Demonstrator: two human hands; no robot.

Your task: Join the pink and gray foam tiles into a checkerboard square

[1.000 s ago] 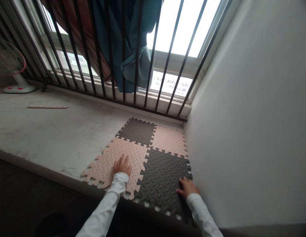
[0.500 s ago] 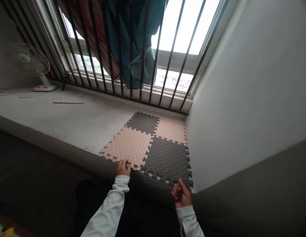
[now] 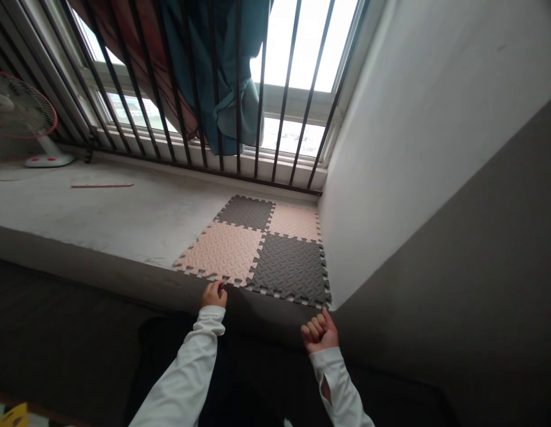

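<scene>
L hand (image 3: 213, 295) curled by front pink puzzle-mat tile (image 3: 224, 250), can't tell if gripping; R hand (image 3: 320, 332) loosely clenched nr front dk gray tile (image 3: 292, 270) tbh

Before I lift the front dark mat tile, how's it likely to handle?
The front dark mat tile looks thin and foam-like, so it's probably light and bendy. Being toothed against the front pink tile, it may drag that one along. Its raised tread pattern suggests it shouldn't be very slippery.

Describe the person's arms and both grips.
The left sleeve and right sleeve are long and white; the left is creased in folds, the right has an open slit. The left grip and right grip wear no gloves.
</scene>
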